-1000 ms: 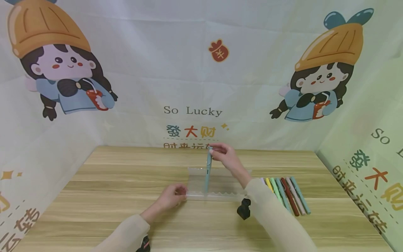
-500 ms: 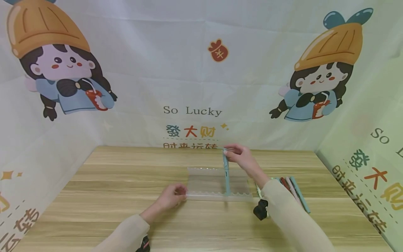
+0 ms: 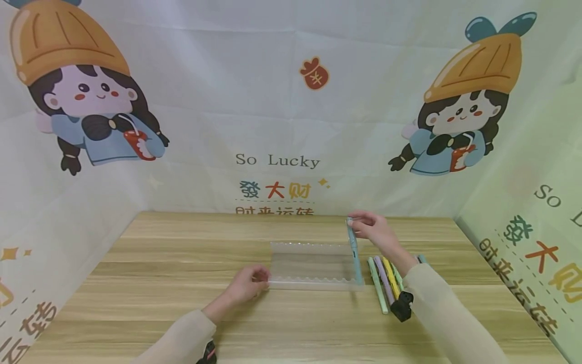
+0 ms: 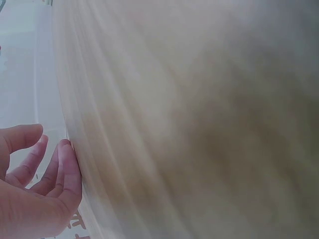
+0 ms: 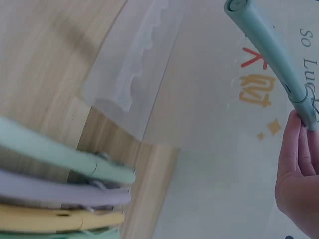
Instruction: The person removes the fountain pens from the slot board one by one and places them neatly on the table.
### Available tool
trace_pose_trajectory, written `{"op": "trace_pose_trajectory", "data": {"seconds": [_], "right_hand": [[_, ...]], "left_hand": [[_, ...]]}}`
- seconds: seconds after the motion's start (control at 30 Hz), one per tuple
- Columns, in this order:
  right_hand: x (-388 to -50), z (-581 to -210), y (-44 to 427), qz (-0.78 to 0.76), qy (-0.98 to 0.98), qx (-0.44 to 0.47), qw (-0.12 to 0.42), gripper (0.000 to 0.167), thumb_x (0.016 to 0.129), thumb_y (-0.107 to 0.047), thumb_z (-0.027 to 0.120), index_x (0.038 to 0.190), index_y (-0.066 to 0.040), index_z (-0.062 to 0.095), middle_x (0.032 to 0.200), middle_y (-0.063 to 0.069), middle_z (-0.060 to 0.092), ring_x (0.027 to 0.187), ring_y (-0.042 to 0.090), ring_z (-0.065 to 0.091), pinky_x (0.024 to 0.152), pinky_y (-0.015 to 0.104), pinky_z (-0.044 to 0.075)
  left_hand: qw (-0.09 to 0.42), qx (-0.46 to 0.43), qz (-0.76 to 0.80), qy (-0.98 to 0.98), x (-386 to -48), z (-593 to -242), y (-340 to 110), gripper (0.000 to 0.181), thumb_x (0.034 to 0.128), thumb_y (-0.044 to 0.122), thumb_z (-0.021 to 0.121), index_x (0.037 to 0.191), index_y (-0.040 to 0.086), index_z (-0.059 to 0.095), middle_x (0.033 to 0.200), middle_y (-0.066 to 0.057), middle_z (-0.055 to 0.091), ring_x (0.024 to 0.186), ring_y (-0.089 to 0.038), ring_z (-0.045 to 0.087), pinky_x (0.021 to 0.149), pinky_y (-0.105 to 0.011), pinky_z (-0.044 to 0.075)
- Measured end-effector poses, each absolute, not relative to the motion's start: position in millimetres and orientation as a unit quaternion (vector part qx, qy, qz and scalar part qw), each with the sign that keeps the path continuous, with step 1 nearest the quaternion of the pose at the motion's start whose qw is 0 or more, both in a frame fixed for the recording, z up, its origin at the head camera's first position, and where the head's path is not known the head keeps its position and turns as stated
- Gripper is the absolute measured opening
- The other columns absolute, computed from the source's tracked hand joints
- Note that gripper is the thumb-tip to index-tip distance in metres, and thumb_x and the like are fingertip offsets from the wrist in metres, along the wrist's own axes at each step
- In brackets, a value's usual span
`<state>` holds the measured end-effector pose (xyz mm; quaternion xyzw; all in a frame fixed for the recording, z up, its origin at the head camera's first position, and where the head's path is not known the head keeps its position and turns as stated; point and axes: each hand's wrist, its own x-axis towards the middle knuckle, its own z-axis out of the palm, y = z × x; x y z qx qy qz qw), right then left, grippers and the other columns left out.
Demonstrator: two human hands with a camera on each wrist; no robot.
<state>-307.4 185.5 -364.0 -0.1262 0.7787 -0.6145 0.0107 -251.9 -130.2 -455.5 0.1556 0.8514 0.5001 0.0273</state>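
Observation:
In the head view my right hand [image 3: 375, 232] pinches a teal-blue pen [image 3: 355, 255] by its capped top end. The pen hangs nearly upright, its lower end at the right end of a clear scalloped pen rack [image 3: 313, 263]. In the right wrist view the same pen [image 5: 269, 47] slants across the upper right, with the fingertips at its cap and clip. My left hand [image 3: 247, 284] rests by the rack's left end. In the left wrist view the left hand [image 4: 42, 184] has its thumb apart from its loosely bent fingers, with fingertips low at the table surface.
Right of the rack lie several capped pens: a mint-green pen [image 3: 378, 285], a lilac pen [image 3: 385, 280], a yellow pen [image 3: 391, 275], and others partly hidden behind the right sleeve [image 3: 450, 313]. The wooden table [image 3: 291, 328] ends at a printed cloth backdrop [image 3: 204, 101].
My right hand has carried the teal-blue pen rightward along the rack, from left of its middle to its right end. The left hand and the rack have stayed in place.

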Motion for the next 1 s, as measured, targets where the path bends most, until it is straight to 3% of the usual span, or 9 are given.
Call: {"op": "trace_pose_trajectory", "data": {"seconds": [0.13, 0.3, 0.47, 0.63, 0.83, 1.0], "right_hand": [[-313, -372, 203, -0.608, 0.782, -0.137, 0.002, 0.043, 0.085, -0.024, 0.058, 0.116, 0.005, 0.050, 0.100, 0.018, 0.056, 0.086, 0.023, 0.058, 0.077, 0.036, 0.047], [-335, -400, 237, -0.620, 0.764, -0.177, -0.008, 0.039, 0.084, -0.025, 0.059, 0.115, -0.002, 0.054, 0.099, 0.012, 0.059, 0.085, 0.022, 0.059, 0.072, 0.034, 0.048], [-310, -376, 241, -0.583, 0.802, -0.131, -0.012, 0.046, 0.086, -0.024, 0.056, 0.117, 0.008, 0.047, 0.102, 0.019, 0.056, 0.087, 0.024, 0.058, 0.076, 0.038, 0.047], [-336, -409, 281, -0.596, 0.792, -0.131, -0.010, 0.038, 0.086, -0.023, 0.057, 0.116, 0.000, 0.053, 0.099, 0.012, 0.058, 0.084, 0.020, 0.058, 0.071, 0.034, 0.048], [-369, -457, 327, -0.556, 0.826, -0.087, -0.036, 0.047, 0.084, -0.034, 0.058, 0.121, -0.006, 0.051, 0.104, 0.006, 0.058, 0.087, 0.016, 0.058, 0.070, 0.026, 0.049], [-358, -456, 346, -0.555, 0.826, -0.093, -0.032, 0.043, 0.086, -0.030, 0.055, 0.121, -0.006, 0.051, 0.107, 0.008, 0.057, 0.090, 0.017, 0.057, 0.073, 0.029, 0.048]], "left_hand": [[0.030, 0.149, 0.502, 0.851, -252, -455, -130, 0.012, 0.0788, -0.005, 0.058, 0.091, -0.005, 0.056, 0.082, -0.009, 0.056, 0.067, -0.016, 0.052, 0.049, -0.026, 0.044], [0.033, 0.146, 0.504, 0.851, -251, -454, -129, 0.013, 0.0789, -0.004, 0.058, 0.092, -0.005, 0.056, 0.083, -0.010, 0.056, 0.067, -0.016, 0.051, 0.050, -0.028, 0.045], [0.030, 0.149, 0.501, 0.852, -252, -455, -129, 0.013, 0.0781, -0.005, 0.058, 0.091, -0.005, 0.056, 0.083, -0.010, 0.056, 0.069, -0.017, 0.052, 0.050, -0.028, 0.045], [0.031, 0.150, 0.503, 0.851, -252, -456, -130, 0.013, 0.0785, -0.005, 0.058, 0.092, -0.005, 0.056, 0.083, -0.010, 0.056, 0.069, -0.017, 0.052, 0.050, -0.028, 0.045], [0.031, 0.153, 0.504, 0.850, -252, -456, -130, 0.013, 0.0790, -0.003, 0.059, 0.092, -0.005, 0.056, 0.083, -0.010, 0.056, 0.070, -0.018, 0.053, 0.051, -0.029, 0.046], [0.028, 0.157, 0.503, 0.850, -251, -456, -130, 0.013, 0.0788, -0.004, 0.059, 0.092, -0.005, 0.056, 0.082, -0.009, 0.056, 0.070, -0.018, 0.053, 0.050, -0.029, 0.045]]}}
